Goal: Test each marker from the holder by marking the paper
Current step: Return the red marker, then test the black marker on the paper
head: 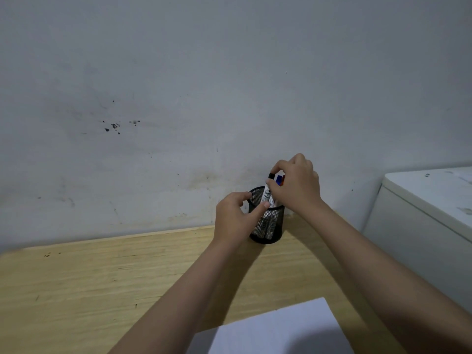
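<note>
Head view: right hand [296, 186] pinches marker [268, 195].

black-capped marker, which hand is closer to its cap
Right. The right hand pinches the black-capped marker at its cap; the left hand is lower, on the mesh holder rim.

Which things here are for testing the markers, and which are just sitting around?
For the job: black mesh holder; black-capped marker pinched by the right hand; blue and red markers; white paper; left hand steadying the holder.

Just there: wooden table; white cabinet; stained wall.
</note>
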{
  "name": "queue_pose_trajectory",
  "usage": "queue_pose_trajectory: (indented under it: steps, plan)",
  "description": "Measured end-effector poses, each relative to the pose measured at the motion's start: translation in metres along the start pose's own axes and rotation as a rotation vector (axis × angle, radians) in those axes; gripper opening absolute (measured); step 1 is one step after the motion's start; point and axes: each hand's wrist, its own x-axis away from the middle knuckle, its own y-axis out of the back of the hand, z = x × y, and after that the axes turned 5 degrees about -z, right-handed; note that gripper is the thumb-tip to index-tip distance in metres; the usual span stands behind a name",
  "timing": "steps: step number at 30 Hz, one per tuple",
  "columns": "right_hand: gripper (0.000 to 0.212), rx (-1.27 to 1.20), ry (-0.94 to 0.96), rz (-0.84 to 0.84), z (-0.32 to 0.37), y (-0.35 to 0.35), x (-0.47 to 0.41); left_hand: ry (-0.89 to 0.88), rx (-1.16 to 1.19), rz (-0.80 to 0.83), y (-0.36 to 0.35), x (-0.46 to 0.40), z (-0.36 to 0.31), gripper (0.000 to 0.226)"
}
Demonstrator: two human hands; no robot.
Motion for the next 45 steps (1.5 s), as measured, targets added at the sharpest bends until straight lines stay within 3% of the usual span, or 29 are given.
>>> queue_pose_trajectory:
  steps: [5, 8, 13, 16, 20, 23, 27, 30, 34, 40, 45]
  plan:
    - [0.008, -0.415, -0.03, 0.059, 0.01, 0.018, 0.009, 0.025, -0.02, 0.08, 0.008, 0.005, -0.002, 0.049]
    - [0.015, -0.583, -0.046, -0.067, 0.019, 0.035, 0.024, 0.086, 0.092, 0.094, 0.022, 0.017, -0.009, 0.035]
    - [0.015, -0.622, 0.295, -0.242, 0.042, 0.081, 0.086, 0.38, 0.673, 0.258, 0.069, 0.052, -0.049, 0.023]
    - [0.017, -0.603, 0.442, -0.222, 0.054, 0.096, 0.137, 0.443, 0.759, 0.319, 0.095, 0.079, -0.063, 0.024]
    - [0.027, -0.68, 0.435, -0.146, 0.067, 0.11, 0.201, 0.493, 0.809, 0.295, 0.126, 0.132, -0.061, 0.019]
    - [0.025, -0.761, 0.249, -0.154, 0.078, 0.123, 0.243, 0.526, 0.77, 0.247, 0.149, 0.178, -0.05, 0.011]
    - [0.016, -1.008, -0.471, -0.108, 0.103, 0.132, 0.293, 0.564, 0.719, 0.136, 0.176, 0.237, -0.04, 0.015]
    - [0.002, -1.134, -0.788, 0.123, 0.117, 0.133, 0.319, 0.469, 0.619, 0.151, 0.196, 0.271, -0.037, 0.016]
    - [0.033, -1.219, -0.835, 0.263, 0.134, 0.137, 0.337, 0.351, 0.505, 0.177, 0.212, 0.298, -0.04, 0.012]
    - [0.023, -1.292, -0.871, 0.174, 0.143, 0.143, 0.343, 0.367, 0.473, 0.058, 0.222, 0.316, -0.043, 0.022]
    - [0.027, -1.277, -0.757, 0.336, 0.148, 0.151, 0.348, 0.219, 0.287, -0.029, 0.218, 0.322, -0.045, 0.018]
